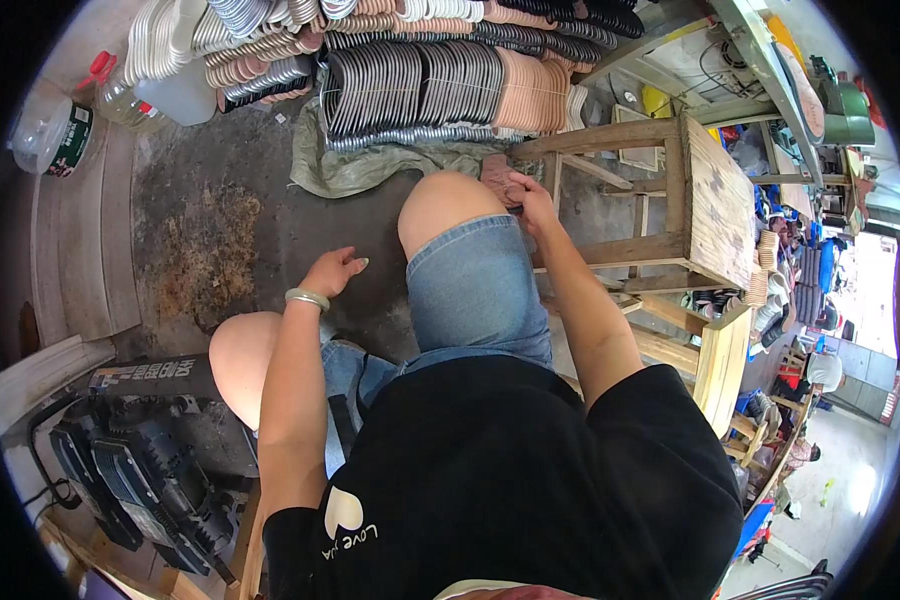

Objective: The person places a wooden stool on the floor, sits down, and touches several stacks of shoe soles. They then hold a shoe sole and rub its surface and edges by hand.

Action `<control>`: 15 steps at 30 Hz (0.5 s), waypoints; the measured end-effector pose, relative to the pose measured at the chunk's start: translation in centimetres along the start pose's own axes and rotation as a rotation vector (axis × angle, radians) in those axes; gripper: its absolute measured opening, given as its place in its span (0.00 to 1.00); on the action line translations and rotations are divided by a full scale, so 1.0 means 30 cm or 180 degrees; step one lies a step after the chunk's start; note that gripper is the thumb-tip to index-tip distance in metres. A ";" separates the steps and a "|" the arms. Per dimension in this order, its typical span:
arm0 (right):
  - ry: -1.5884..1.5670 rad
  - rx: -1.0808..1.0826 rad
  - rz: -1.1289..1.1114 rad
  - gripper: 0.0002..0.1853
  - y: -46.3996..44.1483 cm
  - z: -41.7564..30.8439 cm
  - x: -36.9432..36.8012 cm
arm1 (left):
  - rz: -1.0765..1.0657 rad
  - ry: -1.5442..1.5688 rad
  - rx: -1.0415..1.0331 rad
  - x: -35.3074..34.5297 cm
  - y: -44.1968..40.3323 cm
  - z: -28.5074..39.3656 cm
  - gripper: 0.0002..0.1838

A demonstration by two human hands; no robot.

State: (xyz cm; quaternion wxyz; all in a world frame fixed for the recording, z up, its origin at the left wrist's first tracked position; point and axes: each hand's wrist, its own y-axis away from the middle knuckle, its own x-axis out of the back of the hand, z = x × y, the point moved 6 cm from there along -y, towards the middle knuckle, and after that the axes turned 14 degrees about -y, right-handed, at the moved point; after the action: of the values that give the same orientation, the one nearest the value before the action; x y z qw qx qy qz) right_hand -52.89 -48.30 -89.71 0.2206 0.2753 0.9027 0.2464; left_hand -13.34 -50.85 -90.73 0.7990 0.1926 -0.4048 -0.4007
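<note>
My right hand (533, 203) is beside my knee, its fingers closed on a brownish-pink piece (498, 180) that looks like cloth or thin sheet material. My left hand (334, 272) hangs over the dark floor between my knees, with a bangle at the wrist; its fingers are slightly curled and apart, and nothing shows in it. Beyond my knee, bundled rows of curved black strips (375, 88) and pink strips (533, 92) lie on a greenish sheet (335, 172).
A wooden stool (722, 200) stands at the right, close to my right arm. Plastic bottles (55, 130) are at the upper left. Dark machine parts (145, 490) lie at the lower left. Two people (825, 371) are far off at the right.
</note>
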 end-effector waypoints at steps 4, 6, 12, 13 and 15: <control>0.0008 -0.0035 -0.0012 0.23 -0.013 0.008 0.010 | 0.0089 -0.0025 0.0019 -0.004 0.001 -0.027 0.32; 0.0189 0.0254 -0.0066 0.22 -0.017 -0.007 -0.001 | 0.0106 0.0024 0.0005 -0.006 -0.002 -0.033 0.32; 0.0998 0.1157 0.0453 0.22 -0.005 -0.095 -0.024 | 0.0100 0.0070 -0.0042 0.007 0.011 -0.007 0.31; 0.1001 0.1158 0.0454 0.22 -0.020 -0.091 -0.023 | 0.0145 0.0049 -0.0075 0.009 0.012 -0.007 0.31; 0.0874 0.1275 0.0483 0.23 -0.030 -0.102 -0.029 | 0.0117 0.0072 -0.0056 0.011 0.019 -0.009 0.31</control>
State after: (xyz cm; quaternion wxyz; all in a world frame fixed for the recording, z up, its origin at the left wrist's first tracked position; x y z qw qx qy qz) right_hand -54.22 -50.48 -87.61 0.0179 0.3445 0.9317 0.1135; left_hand -12.74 -50.78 -90.37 0.8125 0.1826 -0.3956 -0.3872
